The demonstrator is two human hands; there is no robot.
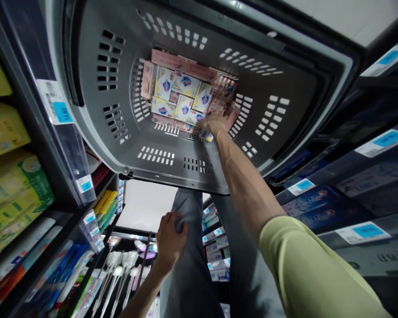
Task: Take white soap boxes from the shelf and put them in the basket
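A dark grey plastic shopping basket (172,170) with slotted walls takes up the upper middle of the view. On its floor lie several small white and yellow soap boxes (182,107), set close together. Pink patterned boxes (185,66) line the edges around them. My right hand (215,123) reaches down into the basket at the lower right of the soap boxes. Its fingers are blurred, so their grip is unclear; a yellow-edged box shows just beneath them. My left hand (171,234) is outside the basket by my knee, fingers loosely curled, thumb apart, with nothing visible in it.
Shelves flank me closely. Yellow and green packs (16,194) fill the left shelf, with a price label (55,101) on its edge. Blue toothpaste boxes (313,203) stand on the right. White long-handled brushes (116,274) hang at lower left. My legs (192,265) are below the basket.
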